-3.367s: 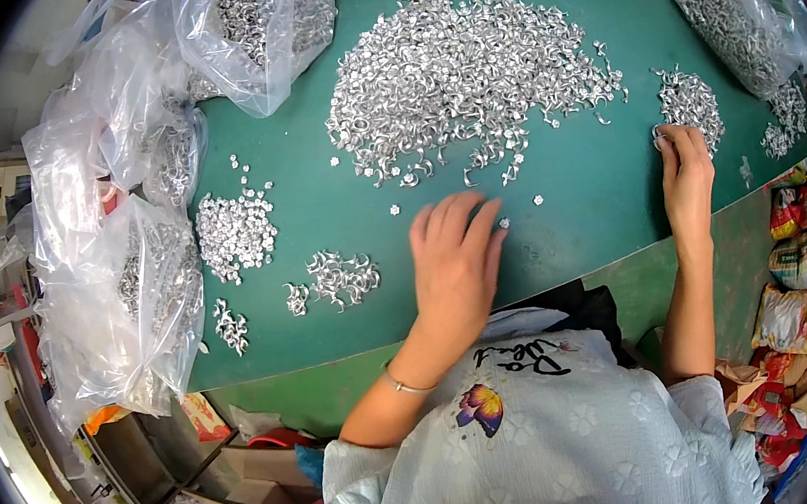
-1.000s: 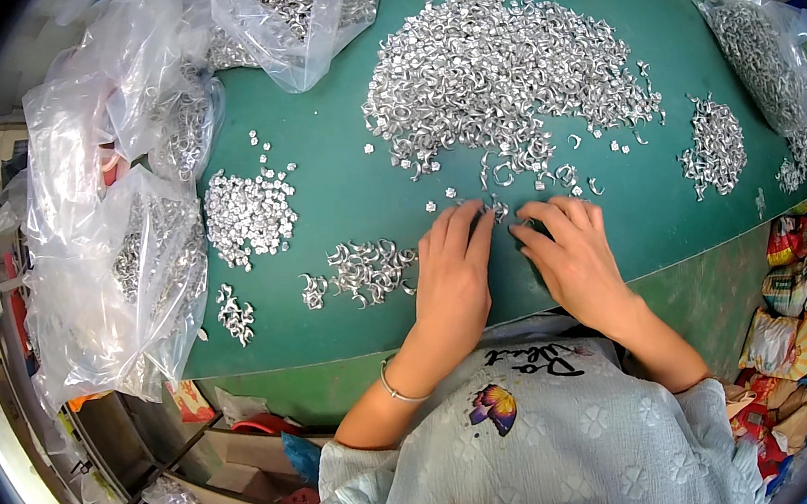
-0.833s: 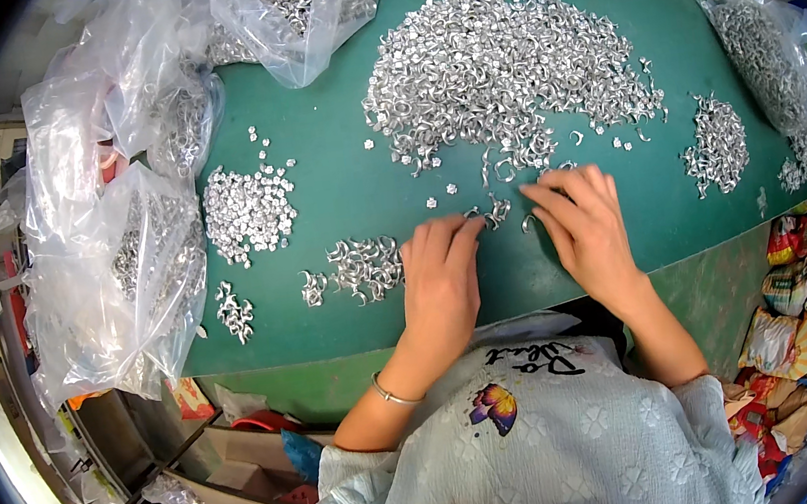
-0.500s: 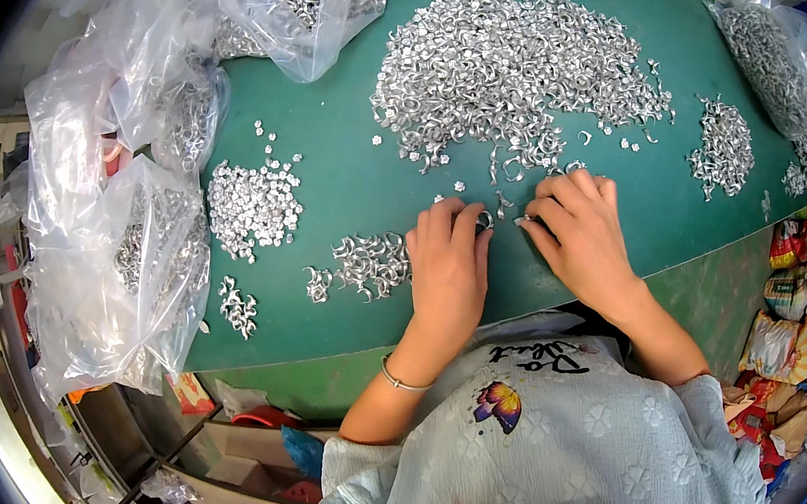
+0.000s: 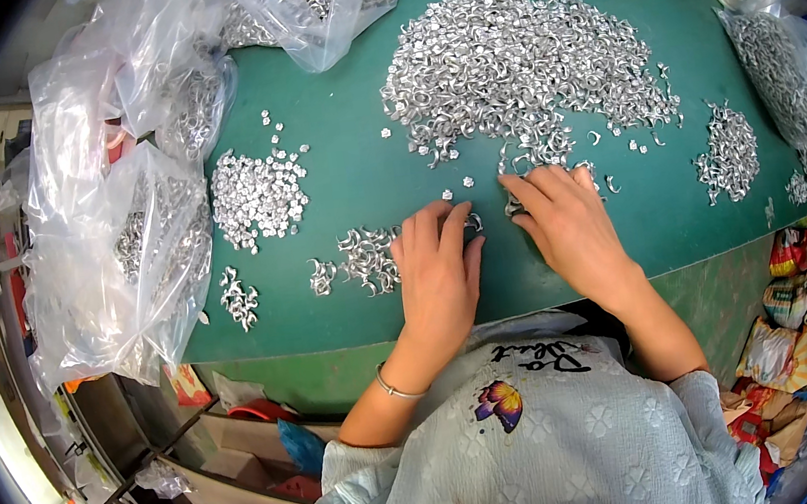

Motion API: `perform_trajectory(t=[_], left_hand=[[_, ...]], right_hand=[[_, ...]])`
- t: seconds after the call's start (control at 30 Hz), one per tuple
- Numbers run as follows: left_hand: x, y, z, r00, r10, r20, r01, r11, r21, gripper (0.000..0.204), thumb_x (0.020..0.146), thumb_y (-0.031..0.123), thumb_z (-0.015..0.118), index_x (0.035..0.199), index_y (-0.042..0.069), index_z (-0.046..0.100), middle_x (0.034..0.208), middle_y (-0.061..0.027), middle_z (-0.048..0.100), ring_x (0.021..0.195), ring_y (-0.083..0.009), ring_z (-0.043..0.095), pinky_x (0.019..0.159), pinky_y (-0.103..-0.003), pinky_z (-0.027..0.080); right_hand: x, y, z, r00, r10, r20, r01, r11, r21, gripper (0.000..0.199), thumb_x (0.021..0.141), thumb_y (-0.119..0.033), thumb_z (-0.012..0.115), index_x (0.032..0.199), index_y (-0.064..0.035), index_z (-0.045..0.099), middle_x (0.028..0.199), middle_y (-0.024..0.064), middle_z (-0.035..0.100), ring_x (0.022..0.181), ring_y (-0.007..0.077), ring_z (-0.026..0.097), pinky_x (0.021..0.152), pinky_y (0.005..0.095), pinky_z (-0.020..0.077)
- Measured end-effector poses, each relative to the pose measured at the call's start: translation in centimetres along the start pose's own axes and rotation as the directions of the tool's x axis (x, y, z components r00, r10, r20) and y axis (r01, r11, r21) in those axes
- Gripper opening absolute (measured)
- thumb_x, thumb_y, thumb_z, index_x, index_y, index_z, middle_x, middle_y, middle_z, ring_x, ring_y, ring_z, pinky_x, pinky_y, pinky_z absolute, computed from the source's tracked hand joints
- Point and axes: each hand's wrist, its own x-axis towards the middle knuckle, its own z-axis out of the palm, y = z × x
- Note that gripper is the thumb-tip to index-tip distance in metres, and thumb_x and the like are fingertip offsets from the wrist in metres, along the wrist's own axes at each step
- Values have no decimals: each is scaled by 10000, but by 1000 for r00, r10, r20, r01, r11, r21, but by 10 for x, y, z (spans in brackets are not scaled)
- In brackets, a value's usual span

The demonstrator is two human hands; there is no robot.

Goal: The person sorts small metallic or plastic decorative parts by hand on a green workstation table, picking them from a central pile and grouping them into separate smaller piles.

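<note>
My left hand (image 5: 436,273) is over the near middle of the table, its thumb and fingers closed on a small curved silver metal piece (image 5: 472,224). Beside its knuckles lies a small heap of curved silver pieces (image 5: 369,259). My right hand (image 5: 575,236) reaches to the near edge of a large pile of small silver metal pieces (image 5: 517,67). Its fingers are stretched and apart, with the tips touching a few loose pieces; its palm side is hidden. Two tiny flower-shaped pieces (image 5: 468,183) lie between the pile and my left hand.
On the green table (image 5: 329,140), small flower-shaped pieces (image 5: 259,197) form a heap at left, above a little cluster of curved ones (image 5: 239,299). Another heap (image 5: 729,152) lies at right. Clear plastic bags of metal pieces (image 5: 159,232) line the left, and another bag (image 5: 774,70) the right.
My right hand has moved slightly left and forward, its fingers straightening toward the pile's edge. My left hand has shifted a little left with the curved piece. The whole view has tilted slightly.
</note>
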Motion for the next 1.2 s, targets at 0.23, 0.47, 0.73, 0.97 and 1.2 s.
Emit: perform_trajectory(t=[0.23,0.47,0.73,0.97,1.2], left_hand=[[2,-4,-7,999,31,-15,-30,997,71,409,755,85,743,1140,55,610,1065,-74,562,988,-246,533,861,-373,348],[-1,-7,0,999,36,-11,-36,999,38,390,770,64,721,1142,61,605,1040,-62,584,950,-236,547,842,-375,341],[-4,-12,-6,998,54,-20,-52,996,69,398,786,-4,672,1167,66,581,1018,-59,589,943,-228,550,850,-373,337],[-4,-11,-11,1000,4,-22,-3,999,37,448,767,-24,671,1193,72,570,989,-50,581,937,-220,544,866,-368,331],[-7,-12,-18,999,-11,-35,12,1000,27,462,756,3,699,1195,72,573,991,-50,573,941,-226,534,870,-380,326]], right_hand=[[1,-3,5,999,-43,3,43,999,-26,228,805,-62,640,1021,-15,582,855,83,524,847,246,517,759,371,372],[7,1,6,990,-115,86,123,987,-99,128,812,-61,593,929,-45,544,819,72,527,832,233,529,750,348,383],[9,-4,11,968,-232,95,235,972,-25,94,761,-39,616,840,-48,566,757,76,534,768,239,541,741,353,404],[9,-4,0,997,-68,41,56,970,238,111,799,-36,651,888,-32,586,785,94,587,718,265,564,730,357,416],[-25,47,-59,936,303,-181,-289,952,99,101,845,-56,636,941,-25,623,815,92,644,699,195,575,628,306,456]])
